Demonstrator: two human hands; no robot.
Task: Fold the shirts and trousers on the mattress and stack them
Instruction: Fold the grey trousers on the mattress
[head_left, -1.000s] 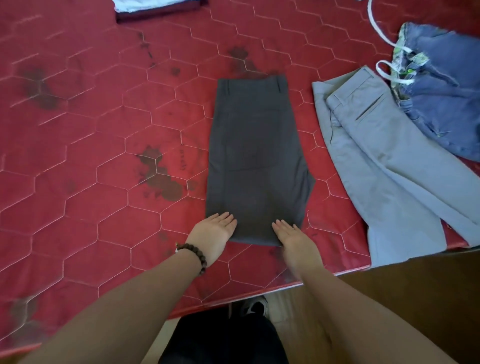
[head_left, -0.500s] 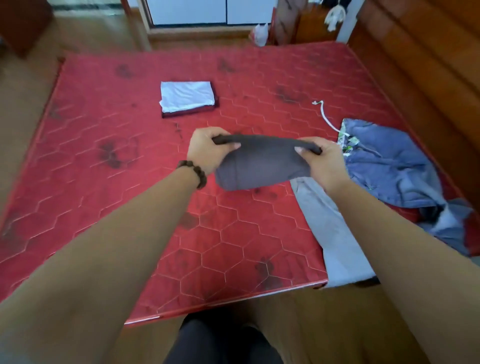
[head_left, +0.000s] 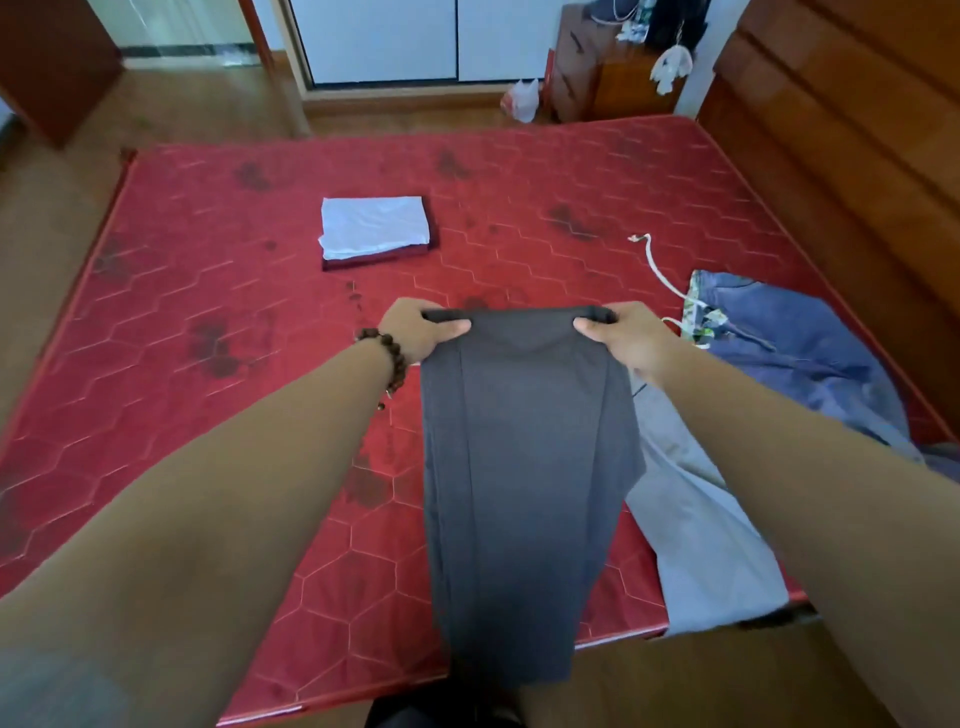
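Note:
Dark grey trousers (head_left: 524, 467) hang in the air over the red mattress (head_left: 208, 415), folded lengthwise and drooping toward me. My left hand (head_left: 415, 332) grips the top edge at its left corner, my right hand (head_left: 623, 338) grips the right corner. Light grey trousers (head_left: 696, 530) lie flat on the mattress to the right, partly under my right arm. Blue shorts (head_left: 795, 343) with a white drawstring lie crumpled further right. A folded stack (head_left: 371, 231), a white garment on top of a dark red one, sits toward the far middle of the mattress.
A wooden headboard (head_left: 841, 171) runs along the right side of the mattress. A wooden cabinet (head_left: 597, 78) and a white plastic bag (head_left: 522, 98) stand on the floor beyond the far edge. The near mattress edge is just below my arms.
The dark grey trousers lay flat on the mattress; both hands took them up, held them bunched, and now they hang longer from the top edge. The view has tilted up.

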